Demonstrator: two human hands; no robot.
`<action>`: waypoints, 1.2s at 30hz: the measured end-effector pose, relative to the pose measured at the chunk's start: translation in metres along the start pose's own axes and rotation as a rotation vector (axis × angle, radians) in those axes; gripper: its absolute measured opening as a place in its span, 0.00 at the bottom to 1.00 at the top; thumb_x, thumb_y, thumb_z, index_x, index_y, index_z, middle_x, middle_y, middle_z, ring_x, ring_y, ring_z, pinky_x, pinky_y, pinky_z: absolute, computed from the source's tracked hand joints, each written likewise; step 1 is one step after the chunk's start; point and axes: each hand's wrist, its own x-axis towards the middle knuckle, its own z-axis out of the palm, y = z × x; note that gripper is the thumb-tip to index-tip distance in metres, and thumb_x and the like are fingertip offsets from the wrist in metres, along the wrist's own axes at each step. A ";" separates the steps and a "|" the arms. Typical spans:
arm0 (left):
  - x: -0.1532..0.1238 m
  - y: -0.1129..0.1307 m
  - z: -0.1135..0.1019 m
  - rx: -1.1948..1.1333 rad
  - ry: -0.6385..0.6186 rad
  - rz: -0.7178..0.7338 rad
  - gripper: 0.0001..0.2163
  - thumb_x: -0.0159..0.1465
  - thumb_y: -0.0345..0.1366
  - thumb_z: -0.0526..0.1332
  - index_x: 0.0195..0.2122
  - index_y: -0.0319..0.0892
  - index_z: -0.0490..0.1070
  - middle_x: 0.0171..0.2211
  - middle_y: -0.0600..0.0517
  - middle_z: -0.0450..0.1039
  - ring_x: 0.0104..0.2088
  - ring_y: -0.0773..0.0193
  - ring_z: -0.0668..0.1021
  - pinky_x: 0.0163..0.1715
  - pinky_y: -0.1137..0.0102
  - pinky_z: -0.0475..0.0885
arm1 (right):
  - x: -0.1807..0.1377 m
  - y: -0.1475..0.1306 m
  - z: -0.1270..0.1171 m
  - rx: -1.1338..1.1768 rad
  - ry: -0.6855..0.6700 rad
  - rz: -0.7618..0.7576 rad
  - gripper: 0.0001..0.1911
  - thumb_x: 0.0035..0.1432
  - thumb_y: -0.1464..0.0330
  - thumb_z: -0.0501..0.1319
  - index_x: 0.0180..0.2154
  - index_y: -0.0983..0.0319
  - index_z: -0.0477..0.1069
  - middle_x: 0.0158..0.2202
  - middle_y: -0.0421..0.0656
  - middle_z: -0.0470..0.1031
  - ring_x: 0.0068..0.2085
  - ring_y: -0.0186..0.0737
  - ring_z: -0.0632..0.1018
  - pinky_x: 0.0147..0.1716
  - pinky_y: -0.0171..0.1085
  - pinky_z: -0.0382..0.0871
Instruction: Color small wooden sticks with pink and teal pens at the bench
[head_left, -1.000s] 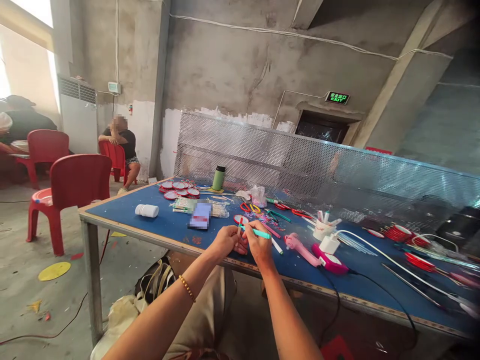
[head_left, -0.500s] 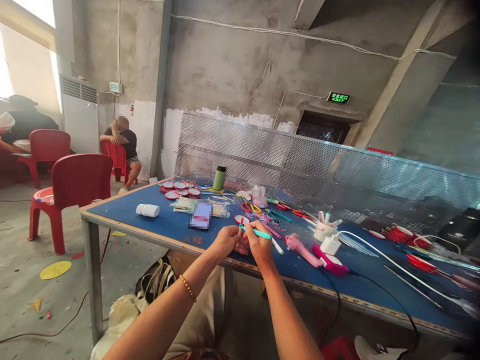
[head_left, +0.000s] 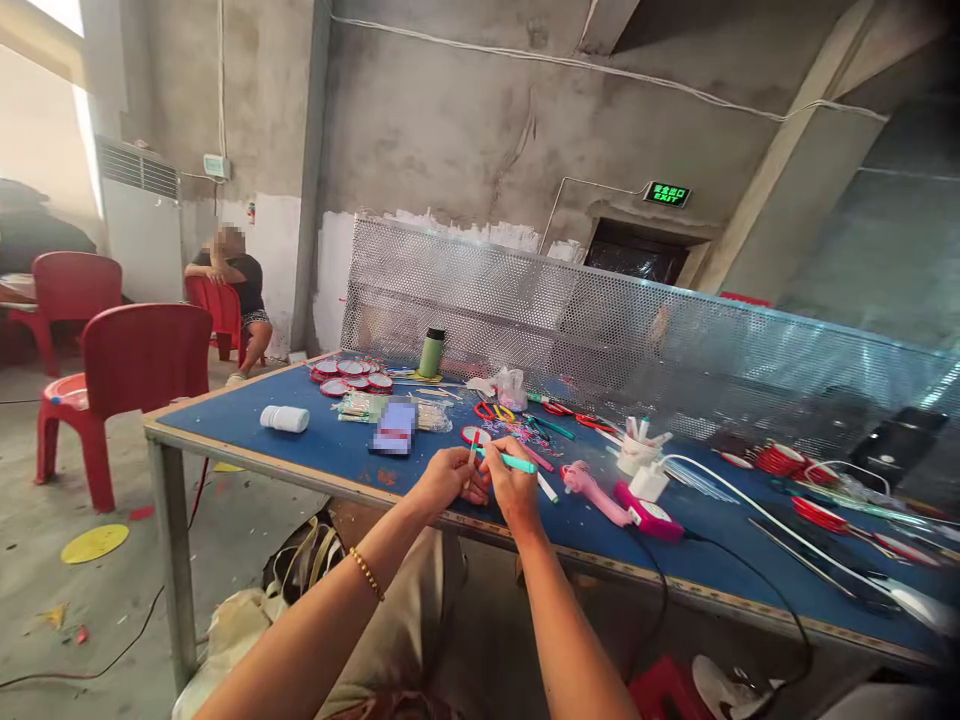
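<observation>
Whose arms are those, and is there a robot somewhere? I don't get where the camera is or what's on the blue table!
No robot here! These are a person's bare hands, and the camera is worn on that person's head, looking forward and down, so you see almost what they see.

The left hand holds a thin stick. The right hand holds a blue-green pen close to it. A round red-rimmed piece shows just behind; I can't tell whether it's joined to the stick.

On the blue table are a white bottle on its side, a green bottle standing up, scissors and a white cup with pens.
</observation>
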 end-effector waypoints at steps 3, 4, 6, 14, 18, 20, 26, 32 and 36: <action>0.000 0.000 0.000 -0.001 -0.008 0.006 0.09 0.58 0.40 0.62 0.30 0.39 0.68 0.22 0.51 0.76 0.22 0.63 0.79 0.28 0.68 0.76 | 0.000 0.001 0.000 -0.008 -0.003 -0.002 0.15 0.62 0.59 0.59 0.25 0.59 0.66 0.18 0.35 0.69 0.17 0.33 0.70 0.20 0.33 0.64; 0.000 0.000 0.000 -0.003 -0.008 0.007 0.09 0.58 0.40 0.62 0.30 0.39 0.67 0.22 0.51 0.76 0.22 0.63 0.79 0.28 0.68 0.76 | 0.000 0.001 0.000 -0.008 -0.002 -0.004 0.15 0.62 0.59 0.59 0.26 0.58 0.66 0.18 0.35 0.69 0.17 0.34 0.71 0.20 0.33 0.64; 0.000 0.000 0.000 -0.005 -0.007 0.005 0.09 0.58 0.39 0.63 0.29 0.39 0.67 0.23 0.50 0.76 0.22 0.63 0.79 0.28 0.68 0.76 | 0.001 0.003 0.001 -0.008 0.001 -0.010 0.15 0.62 0.59 0.60 0.26 0.58 0.66 0.18 0.35 0.70 0.17 0.34 0.70 0.20 0.33 0.64; 0.001 -0.001 0.000 0.001 0.002 0.003 0.08 0.58 0.38 0.63 0.29 0.38 0.68 0.22 0.51 0.75 0.21 0.63 0.79 0.28 0.67 0.76 | 0.000 0.007 0.001 0.002 0.001 0.000 0.15 0.61 0.58 0.60 0.26 0.59 0.67 0.18 0.35 0.70 0.17 0.34 0.71 0.19 0.33 0.65; 0.001 -0.001 0.000 0.000 0.005 0.001 0.08 0.58 0.38 0.62 0.29 0.38 0.68 0.22 0.51 0.75 0.21 0.63 0.79 0.27 0.68 0.77 | 0.000 0.007 0.001 0.005 -0.004 0.004 0.15 0.61 0.59 0.60 0.26 0.58 0.66 0.18 0.35 0.70 0.17 0.34 0.70 0.19 0.33 0.64; 0.001 -0.001 0.000 -0.004 0.003 -0.003 0.07 0.58 0.37 0.62 0.29 0.38 0.68 0.22 0.51 0.76 0.21 0.64 0.79 0.27 0.68 0.77 | 0.000 0.007 0.001 0.006 -0.006 0.002 0.14 0.61 0.59 0.60 0.26 0.58 0.66 0.18 0.35 0.69 0.17 0.33 0.70 0.19 0.32 0.64; 0.000 0.001 0.001 -0.005 0.009 -0.004 0.07 0.58 0.37 0.62 0.30 0.39 0.68 0.22 0.51 0.75 0.21 0.63 0.79 0.28 0.68 0.77 | 0.000 0.001 0.000 0.010 0.005 0.003 0.13 0.61 0.62 0.59 0.26 0.59 0.66 0.18 0.35 0.70 0.17 0.33 0.71 0.19 0.32 0.65; 0.000 0.001 0.001 -0.002 0.005 -0.008 0.06 0.57 0.36 0.61 0.28 0.40 0.66 0.22 0.53 0.75 0.21 0.64 0.78 0.28 0.68 0.77 | 0.000 0.003 0.000 -0.004 -0.006 -0.011 0.13 0.61 0.61 0.59 0.26 0.58 0.66 0.18 0.35 0.70 0.17 0.34 0.71 0.20 0.33 0.65; 0.000 0.001 0.001 0.002 0.008 -0.003 0.06 0.56 0.36 0.61 0.27 0.40 0.65 0.21 0.53 0.74 0.20 0.65 0.78 0.28 0.68 0.77 | 0.000 0.007 0.001 -0.011 -0.009 -0.017 0.13 0.62 0.61 0.59 0.26 0.58 0.66 0.19 0.35 0.70 0.17 0.34 0.71 0.20 0.33 0.65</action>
